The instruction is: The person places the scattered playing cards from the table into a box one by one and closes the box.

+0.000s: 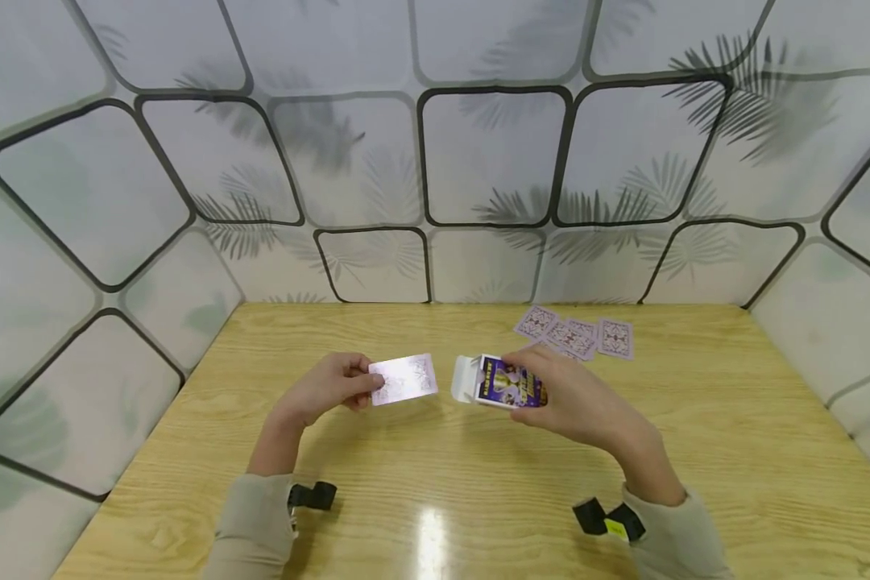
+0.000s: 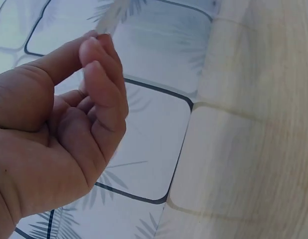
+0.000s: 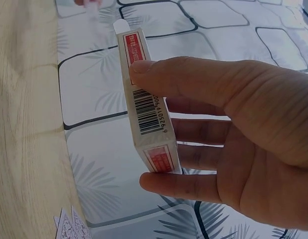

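Note:
In the head view my left hand pinches a playing card between thumb and fingers, its patterned back pale with glare. Facing it, my right hand grips a purple and yellow card box by its sides. The white end flap of the box is folded out toward the card, with a small gap between them. The right wrist view shows the thumb on the barcode side of the box and the little finger under its end. In the left wrist view the left hand covers most of its card.
Several playing cards lie patterned side up at the back right of the wooden table, partly overlapping. A patterned cloth wall stands along the table's back and sides. Black straps with small blocks sit at both wrists.

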### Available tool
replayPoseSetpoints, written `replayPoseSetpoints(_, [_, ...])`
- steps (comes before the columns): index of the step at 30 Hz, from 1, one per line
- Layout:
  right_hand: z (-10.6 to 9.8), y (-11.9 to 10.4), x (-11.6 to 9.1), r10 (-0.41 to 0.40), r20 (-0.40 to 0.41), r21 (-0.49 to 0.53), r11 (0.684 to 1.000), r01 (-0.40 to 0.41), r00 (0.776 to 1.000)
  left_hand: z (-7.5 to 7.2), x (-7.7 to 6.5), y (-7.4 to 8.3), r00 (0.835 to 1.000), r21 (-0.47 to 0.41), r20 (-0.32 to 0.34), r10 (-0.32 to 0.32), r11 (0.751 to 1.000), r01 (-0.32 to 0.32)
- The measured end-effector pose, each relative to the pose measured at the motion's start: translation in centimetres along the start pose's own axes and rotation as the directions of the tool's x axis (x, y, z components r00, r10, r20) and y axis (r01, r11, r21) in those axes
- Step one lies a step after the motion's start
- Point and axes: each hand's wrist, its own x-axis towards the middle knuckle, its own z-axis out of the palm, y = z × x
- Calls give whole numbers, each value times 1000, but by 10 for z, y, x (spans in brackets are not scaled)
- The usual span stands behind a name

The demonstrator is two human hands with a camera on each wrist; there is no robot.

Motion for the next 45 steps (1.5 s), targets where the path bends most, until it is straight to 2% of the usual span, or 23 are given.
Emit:
replayPoseSetpoints(5, [1, -1, 0, 13, 9, 0, 1000, -13, 1000, -3, -4, 4, 998, -57, -16, 57, 997, -57])
replayPoseSetpoints(10, [3, -3, 1, 10, 24, -9, 1000, -10, 1000, 4, -7, 14, 996, -47, -36, 87, 995, -89])
replayPoseSetpoints(21, [6, -5, 3, -18, 41, -13, 1000, 19, 999, 26, -6, 29, 988, -2, 58, 142, 990, -142])
replayPoseSetpoints(36, [4, -8, 3, -31, 68, -12, 999, 32, 997, 30, -8, 31, 980, 24, 116, 161, 986, -165])
replayPoseSetpoints(45, [4, -7, 2, -39, 77, -2, 999, 40, 996, 30, -8, 32, 981, 49, 113, 158, 985, -165])
